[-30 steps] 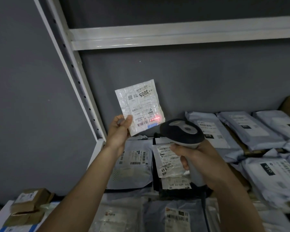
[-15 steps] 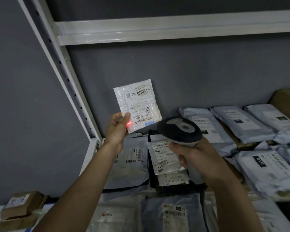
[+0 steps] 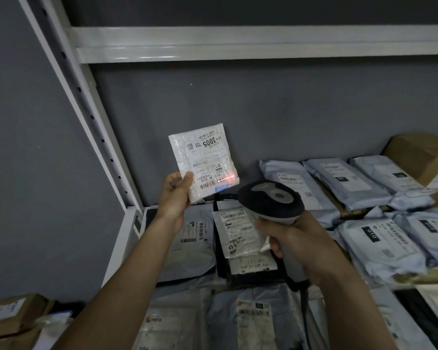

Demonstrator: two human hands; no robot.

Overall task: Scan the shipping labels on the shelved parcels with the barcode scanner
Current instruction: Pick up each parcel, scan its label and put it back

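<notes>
Here, left hand (image 3: 173, 195) pinching small parcel (image 3: 202, 160), right hand (image 3: 296, 243) gripping scanner (image 3: 271, 200) — label print blurred.

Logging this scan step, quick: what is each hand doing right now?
Left hand: pinches the small white parcel by its lower corner.
Right hand: grips the barcode scanner handle.

A: What does the left hand (image 3: 173, 195) hold?
B: It pinches a small white parcel (image 3: 204, 161) by its lower left corner, raised before the grey wall.
A: And the right hand (image 3: 297, 245)?
B: It grips the barcode scanner (image 3: 272, 202). A red light line (image 3: 229, 176) lies on the label, near its lower right edge. Grey mailer bags (image 3: 339, 184) lie on the shelf (image 3: 122, 246) below.
</notes>
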